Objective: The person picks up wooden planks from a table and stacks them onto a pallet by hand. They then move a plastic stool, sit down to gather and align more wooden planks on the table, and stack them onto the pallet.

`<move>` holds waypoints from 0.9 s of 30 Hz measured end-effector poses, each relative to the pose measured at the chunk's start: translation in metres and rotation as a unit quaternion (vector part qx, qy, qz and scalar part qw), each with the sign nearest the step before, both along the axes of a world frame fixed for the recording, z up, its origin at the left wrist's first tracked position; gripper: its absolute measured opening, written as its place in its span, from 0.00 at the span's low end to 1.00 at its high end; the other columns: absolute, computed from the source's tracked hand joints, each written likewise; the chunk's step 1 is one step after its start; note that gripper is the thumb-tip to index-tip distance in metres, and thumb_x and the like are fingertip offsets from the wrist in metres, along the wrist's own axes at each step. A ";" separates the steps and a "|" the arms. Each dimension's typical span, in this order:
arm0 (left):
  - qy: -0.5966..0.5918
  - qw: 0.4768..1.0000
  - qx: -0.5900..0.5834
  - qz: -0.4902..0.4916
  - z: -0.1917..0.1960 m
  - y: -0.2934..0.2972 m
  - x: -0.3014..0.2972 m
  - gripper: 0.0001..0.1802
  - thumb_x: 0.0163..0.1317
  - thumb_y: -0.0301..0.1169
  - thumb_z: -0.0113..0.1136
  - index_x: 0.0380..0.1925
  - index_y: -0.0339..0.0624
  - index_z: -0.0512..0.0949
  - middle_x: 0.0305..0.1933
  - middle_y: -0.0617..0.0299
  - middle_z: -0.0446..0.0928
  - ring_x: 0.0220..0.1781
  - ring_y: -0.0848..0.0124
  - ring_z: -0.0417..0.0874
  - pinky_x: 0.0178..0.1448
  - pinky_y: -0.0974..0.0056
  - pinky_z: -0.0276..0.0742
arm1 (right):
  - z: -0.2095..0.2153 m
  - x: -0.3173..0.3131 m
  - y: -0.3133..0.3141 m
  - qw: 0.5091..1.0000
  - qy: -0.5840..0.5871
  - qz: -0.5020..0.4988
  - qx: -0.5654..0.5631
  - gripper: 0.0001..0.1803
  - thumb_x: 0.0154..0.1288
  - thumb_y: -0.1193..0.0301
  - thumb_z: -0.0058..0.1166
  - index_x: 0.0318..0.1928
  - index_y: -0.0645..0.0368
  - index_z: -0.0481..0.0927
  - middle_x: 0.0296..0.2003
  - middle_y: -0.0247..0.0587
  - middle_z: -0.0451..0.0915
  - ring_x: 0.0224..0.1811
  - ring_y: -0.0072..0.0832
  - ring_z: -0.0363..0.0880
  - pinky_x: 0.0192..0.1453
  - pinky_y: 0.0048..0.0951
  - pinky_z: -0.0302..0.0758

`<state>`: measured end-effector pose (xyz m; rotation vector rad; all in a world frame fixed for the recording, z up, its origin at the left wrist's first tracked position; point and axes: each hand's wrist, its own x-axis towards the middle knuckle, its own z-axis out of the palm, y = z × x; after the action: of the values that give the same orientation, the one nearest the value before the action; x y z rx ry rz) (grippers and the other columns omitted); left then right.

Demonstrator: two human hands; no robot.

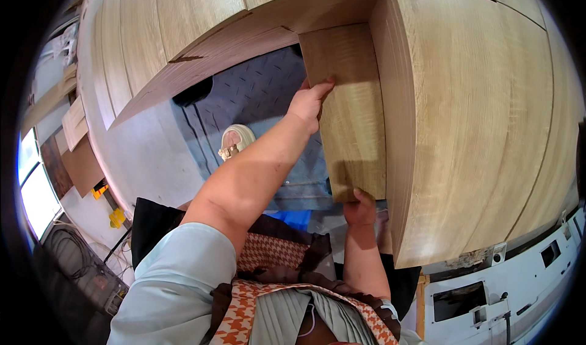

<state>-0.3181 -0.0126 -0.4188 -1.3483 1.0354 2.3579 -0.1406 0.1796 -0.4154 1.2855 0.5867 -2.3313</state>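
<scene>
1. The left hand (309,101) lies flat, fingers together, against the far part of the small wooden panel (349,113), steadying it against the big wooden cabinet (470,119) on the right
2. The right hand (360,209) hooks curled fingers around the panel's near bottom edge, carrying its weight from beneath
3. The panel stands upright in the cabinet's recess, above a dark patterned mat (256,95) and a sandalled foot (235,142)
</scene>
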 end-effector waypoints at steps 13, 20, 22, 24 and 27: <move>-0.006 1.000 0.013 0.003 -0.004 0.008 0.017 0.27 0.56 0.31 0.57 0.54 0.40 0.60 0.49 0.56 0.70 0.50 0.64 0.72 0.51 0.59 0.71 | -0.003 -0.001 0.005 0.998 -0.028 0.032 0.047 0.37 0.40 0.79 0.57 0.57 0.56 0.63 0.52 0.38 0.68 0.56 0.39 0.65 0.60 0.42 0.62; -0.021 0.998 0.060 -0.030 0.005 0.020 0.036 0.29 0.57 0.33 0.57 0.56 0.38 0.57 0.54 0.54 0.67 0.54 0.63 0.70 0.55 0.57 0.68 | 0.010 -0.016 -0.006 0.999 -0.001 -0.019 0.038 0.37 0.37 0.79 0.58 0.55 0.59 0.66 0.50 0.41 0.71 0.53 0.40 0.68 0.57 0.43 0.64; -0.018 0.998 0.047 -0.028 0.010 0.023 0.036 0.30 0.57 0.33 0.57 0.56 0.38 0.57 0.54 0.53 0.67 0.54 0.62 0.70 0.55 0.57 0.68 | 0.010 -0.013 -0.004 1.000 -0.005 -0.004 0.029 0.36 0.38 0.78 0.58 0.55 0.59 0.66 0.50 0.40 0.71 0.54 0.40 0.68 0.58 0.42 0.64; -0.008 0.999 0.035 -0.026 0.010 0.023 0.036 0.30 0.56 0.33 0.58 0.56 0.38 0.57 0.54 0.53 0.67 0.54 0.62 0.70 0.55 0.57 0.68 | 0.001 -0.007 0.000 0.999 0.036 0.018 0.031 0.35 0.42 0.77 0.58 0.56 0.57 0.63 0.52 0.39 0.68 0.56 0.40 0.65 0.59 0.44 0.62; -0.009 1.000 0.009 -0.024 0.007 0.022 0.038 0.32 0.55 0.34 0.60 0.56 0.37 0.56 0.53 0.52 0.68 0.54 0.62 0.70 0.55 0.58 0.68 | -0.003 -0.002 0.004 0.997 0.055 0.052 0.030 0.34 0.47 0.74 0.59 0.57 0.57 0.63 0.53 0.38 0.68 0.57 0.37 0.64 0.59 0.42 0.61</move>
<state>-0.2798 0.0092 -0.4119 -1.3197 1.0281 2.3111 -0.1422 0.1838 -0.4186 1.1291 0.7466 -2.3249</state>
